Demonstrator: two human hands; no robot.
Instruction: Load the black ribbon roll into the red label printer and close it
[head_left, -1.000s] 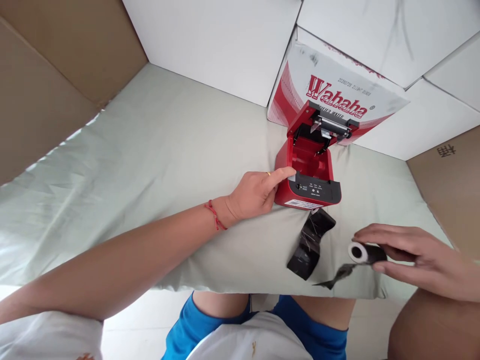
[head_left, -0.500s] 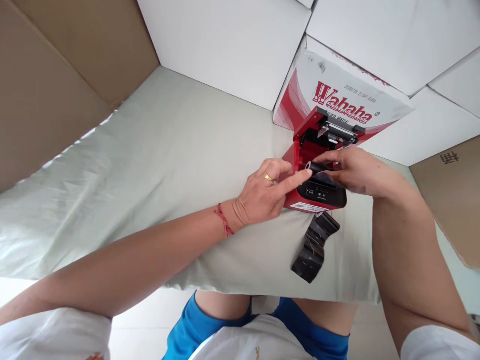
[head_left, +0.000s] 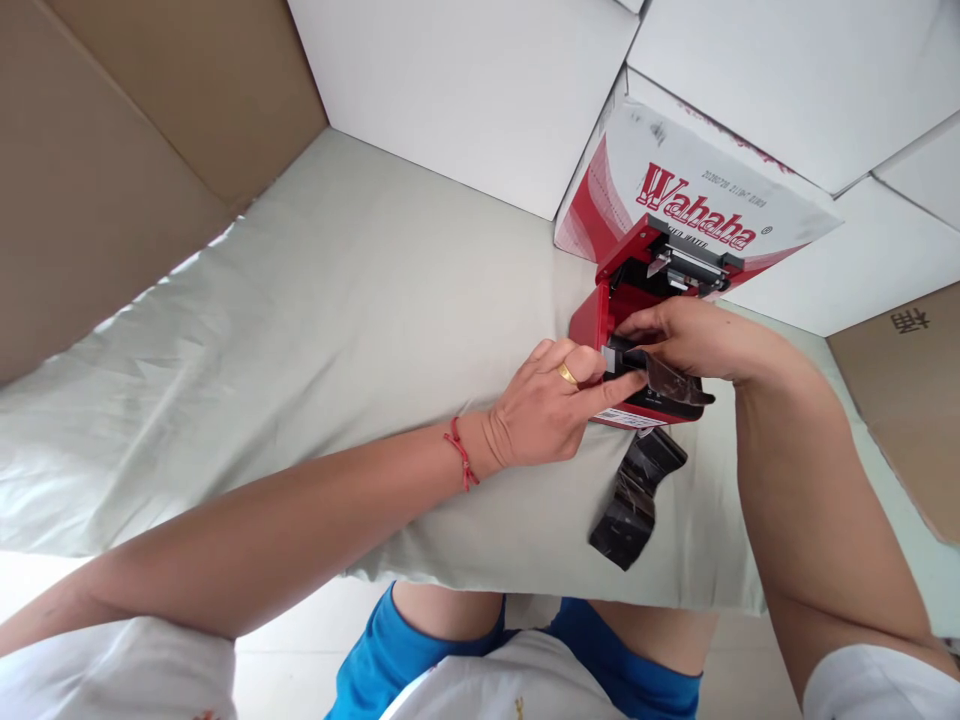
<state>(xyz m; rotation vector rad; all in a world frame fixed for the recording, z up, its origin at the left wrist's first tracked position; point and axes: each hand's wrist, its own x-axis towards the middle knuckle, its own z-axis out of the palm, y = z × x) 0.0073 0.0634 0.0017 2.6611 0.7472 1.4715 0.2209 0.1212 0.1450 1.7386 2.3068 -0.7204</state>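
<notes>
A small red label printer stands with its lid raised. My right hand reaches into the compartment, its fingers closed around a black ribbon roll that they partly hide. A loose flap of dark, shiny film hangs from it over the printer's front panel. My left hand rests at the printer's left front edge. Its index finger is stretched out against the film, while the other fingers curl by the printer's side. Below the printer lies a crumpled black film strip on the cloth.
Behind the printer a white and red Wahaha carton stands against white boxes. Brown cardboard walls the left side, and another brown box is at the right. Pale green cloth covers the table.
The roll has turned in my right hand, and a flap of dark film now hangs over the front panel. My left index finger has shifted right and slightly down, off the roll's end.
</notes>
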